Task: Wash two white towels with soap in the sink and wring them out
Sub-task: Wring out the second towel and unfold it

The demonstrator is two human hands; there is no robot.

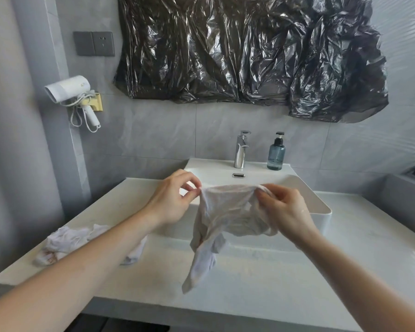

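Now both hands' fingers pinch the towel [228, 212] by its top edge — left hand [170, 200], right hand [285, 209].

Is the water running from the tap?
Off. No stream falls from the faucet into the sink.

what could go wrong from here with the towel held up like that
1. The held towel hangs in front of the sink, its lower end over the counter, so drips may wet the counter rather than the basin.
2. The left hand only pinches a corner; it could slip, leaving the right hand holding the weight.
3. The second towel lies near the counter's left edge, under the left forearm, and could get nudged off.
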